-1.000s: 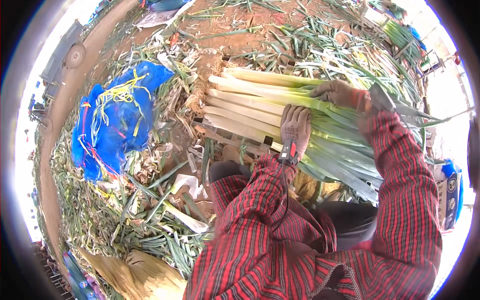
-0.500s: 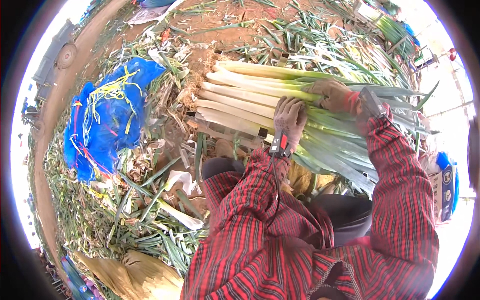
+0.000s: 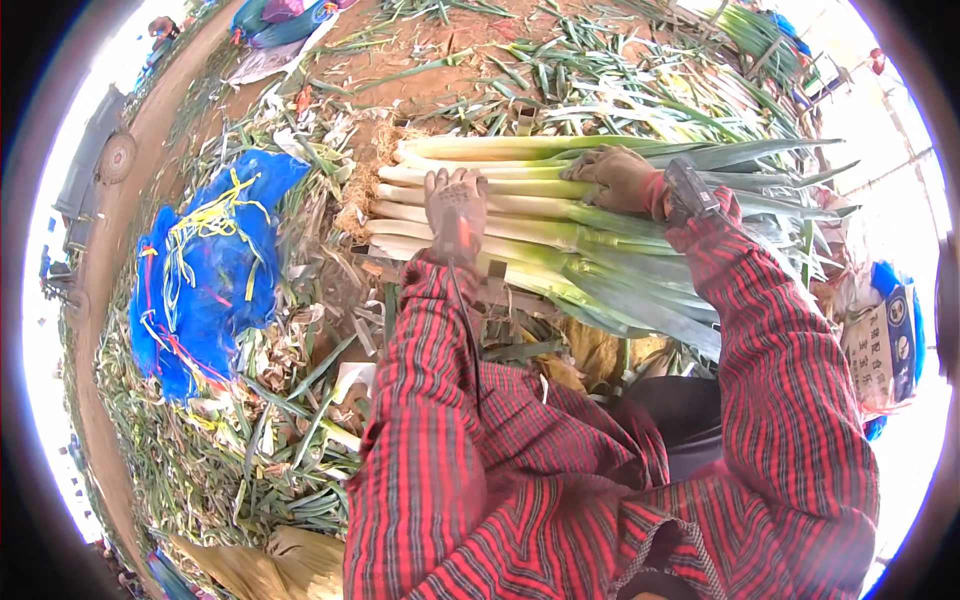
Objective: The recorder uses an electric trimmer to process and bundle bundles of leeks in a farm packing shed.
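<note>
Long leeks lie side by side in a row, white shanks and roots to the left, green leaves to the right. They rest on a low metal frame, mostly hidden beneath them. My left hand, in a pale glove, lies across the white shanks near the root end, fingers stretched out and slightly apart. My right hand, in a brown glove, bends its fingers over the far leeks where white turns to green. A small device is strapped at each wrist.
A blue mesh bag topped with yellow and red ties lies at the left. Leaf scraps litter the ground around it. More leeks are at the far right. A printed box stands at the right, and brown sheeting lies at the lower left.
My left hand has slid left along the shanks toward the roots, and its fingers have straightened. The right hand stays over the leeks near the start of the green. The whole view has shifted slightly.
</note>
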`<act>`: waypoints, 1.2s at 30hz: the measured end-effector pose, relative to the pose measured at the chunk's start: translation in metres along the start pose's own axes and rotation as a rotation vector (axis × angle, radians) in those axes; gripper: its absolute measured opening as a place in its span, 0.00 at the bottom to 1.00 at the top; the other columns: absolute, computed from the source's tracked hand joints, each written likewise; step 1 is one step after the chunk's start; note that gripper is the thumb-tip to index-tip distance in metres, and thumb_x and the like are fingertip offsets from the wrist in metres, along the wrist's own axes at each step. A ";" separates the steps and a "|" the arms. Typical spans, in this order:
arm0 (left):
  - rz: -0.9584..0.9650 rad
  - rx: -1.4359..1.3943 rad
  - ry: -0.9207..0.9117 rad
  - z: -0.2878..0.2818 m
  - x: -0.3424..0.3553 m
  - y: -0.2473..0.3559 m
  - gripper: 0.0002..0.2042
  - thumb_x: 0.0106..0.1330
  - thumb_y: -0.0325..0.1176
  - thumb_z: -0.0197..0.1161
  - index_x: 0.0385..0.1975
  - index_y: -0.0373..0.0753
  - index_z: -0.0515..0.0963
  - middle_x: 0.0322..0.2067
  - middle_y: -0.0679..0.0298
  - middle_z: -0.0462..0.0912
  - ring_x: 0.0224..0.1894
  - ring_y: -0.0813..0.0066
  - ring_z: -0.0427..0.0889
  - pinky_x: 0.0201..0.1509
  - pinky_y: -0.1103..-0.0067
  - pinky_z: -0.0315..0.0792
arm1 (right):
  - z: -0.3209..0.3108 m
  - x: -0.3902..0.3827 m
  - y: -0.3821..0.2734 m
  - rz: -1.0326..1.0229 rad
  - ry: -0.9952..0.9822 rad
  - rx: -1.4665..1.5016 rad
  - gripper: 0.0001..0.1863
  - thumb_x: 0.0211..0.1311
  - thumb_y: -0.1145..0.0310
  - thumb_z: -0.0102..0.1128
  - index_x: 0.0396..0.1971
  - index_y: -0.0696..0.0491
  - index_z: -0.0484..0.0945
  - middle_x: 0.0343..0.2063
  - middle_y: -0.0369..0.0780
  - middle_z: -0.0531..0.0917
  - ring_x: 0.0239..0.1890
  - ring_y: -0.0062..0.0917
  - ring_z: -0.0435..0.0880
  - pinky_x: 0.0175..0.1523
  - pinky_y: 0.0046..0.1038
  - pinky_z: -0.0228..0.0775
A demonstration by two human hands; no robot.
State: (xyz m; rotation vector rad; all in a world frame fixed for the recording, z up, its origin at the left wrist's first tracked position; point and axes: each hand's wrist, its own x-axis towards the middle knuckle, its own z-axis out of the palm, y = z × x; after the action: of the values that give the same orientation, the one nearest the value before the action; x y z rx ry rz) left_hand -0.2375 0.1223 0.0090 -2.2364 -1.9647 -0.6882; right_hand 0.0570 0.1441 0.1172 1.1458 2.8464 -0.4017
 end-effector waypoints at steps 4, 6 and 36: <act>0.081 -0.073 -0.308 -0.004 0.007 -0.025 0.17 0.76 0.44 0.52 0.50 0.41 0.83 0.48 0.56 0.86 0.55 0.56 0.81 0.69 0.61 0.65 | 0.001 -0.003 -0.006 -0.008 0.016 -0.066 0.27 0.67 0.47 0.59 0.61 0.44 0.79 0.60 0.40 0.79 0.65 0.39 0.73 0.71 0.42 0.62; 0.166 -0.143 -0.236 -0.007 0.003 -0.028 0.16 0.73 0.41 0.55 0.51 0.40 0.83 0.48 0.55 0.86 0.55 0.55 0.81 0.69 0.63 0.66 | 0.003 -0.004 -0.009 0.014 -0.007 -0.160 0.28 0.67 0.45 0.58 0.61 0.44 0.79 0.59 0.41 0.79 0.64 0.40 0.74 0.70 0.42 0.63; 0.166 -0.093 0.076 0.008 -0.007 -0.132 0.11 0.74 0.36 0.55 0.45 0.40 0.82 0.47 0.55 0.84 0.58 0.52 0.77 0.66 0.63 0.68 | 0.010 -0.006 -0.013 0.092 0.085 -0.193 0.25 0.68 0.45 0.57 0.60 0.39 0.81 0.55 0.39 0.82 0.59 0.38 0.78 0.66 0.43 0.68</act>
State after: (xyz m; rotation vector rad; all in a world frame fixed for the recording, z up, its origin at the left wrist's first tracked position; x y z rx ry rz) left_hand -0.3628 0.1407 -0.0305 -2.3546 -1.7232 -0.8444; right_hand 0.0518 0.1289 0.1114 1.2769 2.8123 -0.0725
